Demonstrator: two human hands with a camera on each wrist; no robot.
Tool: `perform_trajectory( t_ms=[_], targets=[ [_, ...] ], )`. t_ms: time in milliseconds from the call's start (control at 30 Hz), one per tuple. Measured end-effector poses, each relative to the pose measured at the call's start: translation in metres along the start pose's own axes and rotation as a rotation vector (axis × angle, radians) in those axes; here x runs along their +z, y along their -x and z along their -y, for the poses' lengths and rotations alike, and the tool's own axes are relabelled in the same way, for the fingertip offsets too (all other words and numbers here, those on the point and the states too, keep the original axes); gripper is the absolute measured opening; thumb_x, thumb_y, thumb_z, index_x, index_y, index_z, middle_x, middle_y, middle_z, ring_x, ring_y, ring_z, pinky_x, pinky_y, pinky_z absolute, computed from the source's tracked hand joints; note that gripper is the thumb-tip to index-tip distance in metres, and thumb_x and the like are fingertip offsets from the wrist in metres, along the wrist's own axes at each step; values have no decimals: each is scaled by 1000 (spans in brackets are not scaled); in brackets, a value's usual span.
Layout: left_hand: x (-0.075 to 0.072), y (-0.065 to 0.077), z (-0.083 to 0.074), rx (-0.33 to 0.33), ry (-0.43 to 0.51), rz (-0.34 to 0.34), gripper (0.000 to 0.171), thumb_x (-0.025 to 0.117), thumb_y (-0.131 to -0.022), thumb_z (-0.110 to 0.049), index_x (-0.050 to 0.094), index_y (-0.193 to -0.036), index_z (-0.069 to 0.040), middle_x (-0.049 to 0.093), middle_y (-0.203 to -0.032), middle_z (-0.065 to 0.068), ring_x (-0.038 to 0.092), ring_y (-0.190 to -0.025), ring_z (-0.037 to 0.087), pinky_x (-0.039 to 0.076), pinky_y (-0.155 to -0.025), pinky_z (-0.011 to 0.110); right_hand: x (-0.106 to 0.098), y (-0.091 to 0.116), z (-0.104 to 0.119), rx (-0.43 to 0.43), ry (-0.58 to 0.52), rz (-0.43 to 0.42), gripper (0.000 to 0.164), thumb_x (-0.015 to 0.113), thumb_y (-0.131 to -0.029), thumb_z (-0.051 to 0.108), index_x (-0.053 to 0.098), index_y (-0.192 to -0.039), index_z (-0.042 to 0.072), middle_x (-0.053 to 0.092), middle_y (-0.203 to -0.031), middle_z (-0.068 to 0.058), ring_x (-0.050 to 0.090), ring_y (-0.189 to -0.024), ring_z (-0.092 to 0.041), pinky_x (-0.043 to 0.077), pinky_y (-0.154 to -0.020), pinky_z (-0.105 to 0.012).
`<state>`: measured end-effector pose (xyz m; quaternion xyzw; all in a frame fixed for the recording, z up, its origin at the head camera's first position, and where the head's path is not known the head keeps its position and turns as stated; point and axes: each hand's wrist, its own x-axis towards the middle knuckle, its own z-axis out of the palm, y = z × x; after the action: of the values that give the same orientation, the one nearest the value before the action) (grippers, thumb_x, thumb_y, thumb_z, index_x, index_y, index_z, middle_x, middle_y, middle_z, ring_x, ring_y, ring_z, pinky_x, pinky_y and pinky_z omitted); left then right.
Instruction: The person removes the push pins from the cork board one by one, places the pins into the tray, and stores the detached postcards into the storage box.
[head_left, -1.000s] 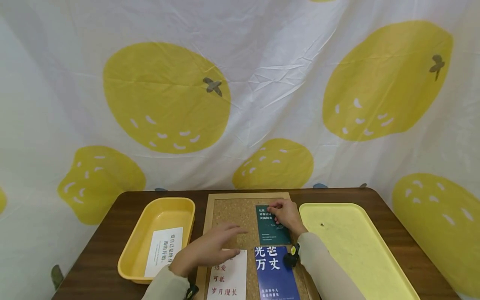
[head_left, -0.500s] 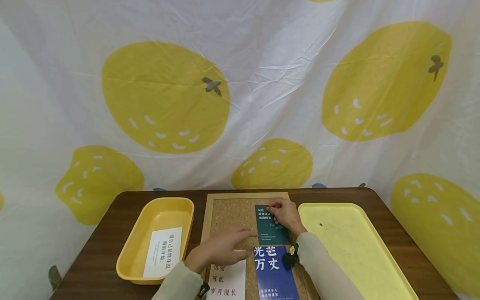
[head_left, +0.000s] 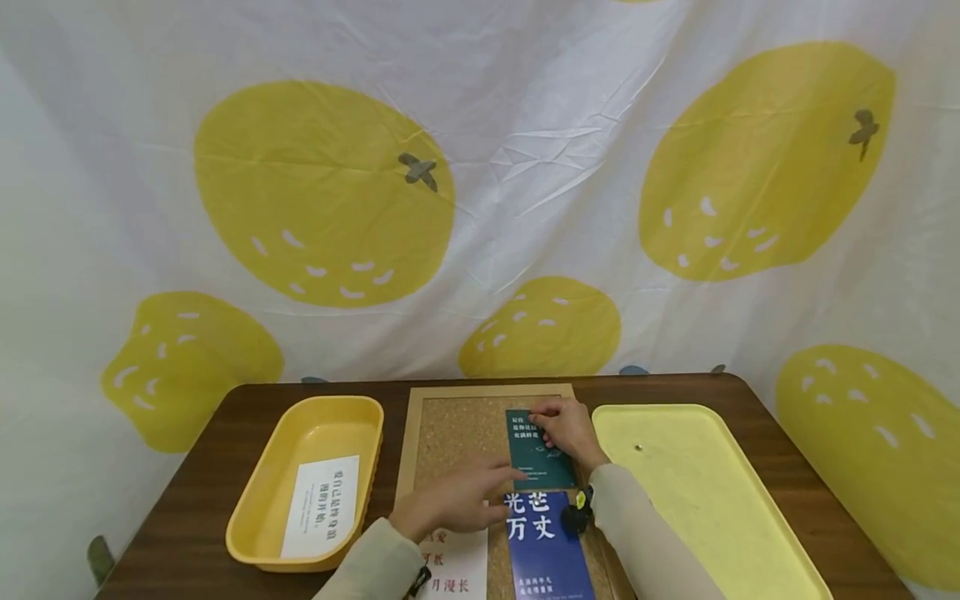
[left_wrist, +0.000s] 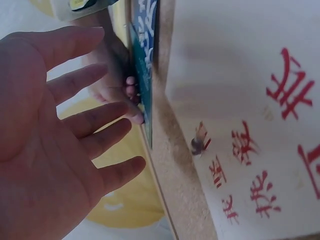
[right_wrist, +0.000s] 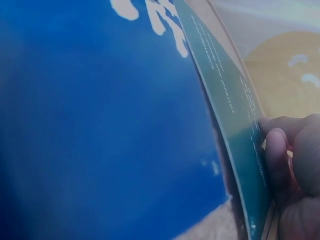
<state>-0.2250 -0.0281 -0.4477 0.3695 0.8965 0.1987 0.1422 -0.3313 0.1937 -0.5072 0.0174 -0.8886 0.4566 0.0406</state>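
Note:
A dark green card [head_left: 542, 467] with white print lies on the upper right of a framed corkboard [head_left: 461, 425]. My right hand [head_left: 564, 427] is at its top edge, thumb and index finger together in a pinch; I cannot tell what small thing is between them. My left hand [head_left: 459, 497] hovers with spread fingers over the board's middle, its fingertips overlapping the green card's lower left corner. Below the green card is a blue card [head_left: 551, 554] with white characters. Left of that, partly under my left arm, lies a white card [left_wrist: 215, 65] with red characters and a metal thumbtack [left_wrist: 198, 145] near its top.
To the left stands a yellow-orange basin [head_left: 258, 475] holding a white printed card [head_left: 322, 507]. A pale yellow tray [head_left: 697, 492] lies to the right, one small metal thumbtack [head_left: 638, 447] on it. A lemon-print cloth [head_left: 480, 208] hangs behind the dark wooden table [head_left: 187, 500].
My left hand has moved right across the board, from above the white card to the green card's lower corner. The right hand has stayed at the green card's top. The view has shifted slightly.

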Motion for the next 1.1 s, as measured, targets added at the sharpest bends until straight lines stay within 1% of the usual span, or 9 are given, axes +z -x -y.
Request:
perform_trajectory(
  t_ms=[133,267,433,567,867,967,1100],
  targets=[
    [5,-6,-1,-9,-48,10,52,60,-98,-37,47,-148,-27,35,-159,8,36,-144,26,34,-115,47,0,-1,0,-2,5,-3,9,75,-88,11,78,-95,7,62,-67,-1,57,-49,-10,51,-46,-24],
    [9,-14,-2,-11,-103,25,55,56,-100,-41,42,-151,-30,29,-161,7,31,-147,27,31,-117,47,0,-1,-1,-12,3,-9,7,75,-88,12,78,-92,7,62,-66,-2,57,-48,-10,51,-45,-24],
    [14,-24,-2,-52,-108,74,56,54,-101,-42,36,-154,-34,23,-164,6,22,-151,25,24,-120,48,0,0,-1,-23,-9,-4,6,76,-87,13,77,-90,7,61,-63,-1,56,-47,-9,51,-45,-24],
    [18,-29,-1,-81,-128,103,58,51,-101,-45,31,-155,-36,17,-166,4,16,-152,24,21,-121,48,0,0,-1,-14,-15,2,6,75,-88,13,77,-90,7,60,-60,-1,56,-47,-9,51,-45,-24],
    [21,-32,-4,-153,-189,132,57,48,-100,-52,29,-154,-44,17,-166,-2,15,-153,24,22,-121,49,-1,1,1,5,-1,1,7,73,-90,14,76,-90,7,60,-60,-1,56,-48,-10,51,-46,-24],
    [22,-32,-5,-169,-190,139,57,48,-100,-53,28,-153,-46,15,-166,-4,14,-153,24,24,-120,50,0,1,1,9,4,-7,7,74,-90,14,76,-89,8,61,-60,-1,57,-48,-10,51,-46,-24],
    [23,-31,-5,-180,-184,163,58,45,-101,-54,25,-154,-46,12,-166,-4,10,-153,23,22,-120,50,1,1,0,13,-9,-9,7,73,-90,14,76,-89,7,61,-61,-1,57,-49,-10,51,-46,-24]
  ],
)
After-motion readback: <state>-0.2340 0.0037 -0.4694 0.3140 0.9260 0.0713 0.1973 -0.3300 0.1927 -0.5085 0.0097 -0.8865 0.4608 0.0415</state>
